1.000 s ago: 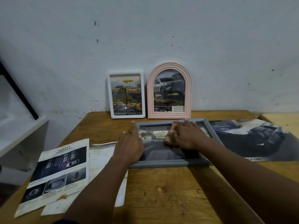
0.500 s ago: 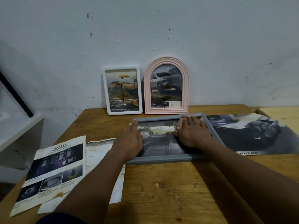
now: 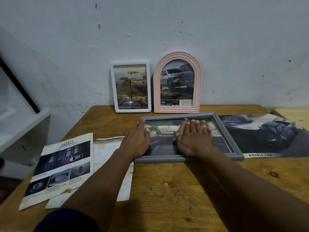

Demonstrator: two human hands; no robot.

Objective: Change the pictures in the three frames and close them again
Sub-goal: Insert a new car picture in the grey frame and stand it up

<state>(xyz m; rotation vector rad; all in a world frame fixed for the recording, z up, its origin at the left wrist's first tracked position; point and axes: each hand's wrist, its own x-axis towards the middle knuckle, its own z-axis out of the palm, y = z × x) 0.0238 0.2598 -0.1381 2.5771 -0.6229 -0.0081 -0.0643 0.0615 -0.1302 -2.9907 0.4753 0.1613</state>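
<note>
We see grey frame (image 3: 160, 159) lying flat on bench (image 3: 167, 190), car-interior picture inside. Left hand (image 3: 137, 139) flat, fingers straight, on frame's left rail; right hand (image 3: 192, 139) flat on its middle. White frame (image 3: 132, 110), pink frame (image 3: 175, 109) stand behind it. Risk, we judge: uneven pressing skews picture or cracks pane.

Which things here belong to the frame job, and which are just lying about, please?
In the job: grey frame, flat on the table under the left hand and right hand; white frame and pink arched frame, standing against the wall.
Lying about: SAFETY leaflet, pale sheet under it, DOUBLE CAB poster; possibly spare prints.
</note>
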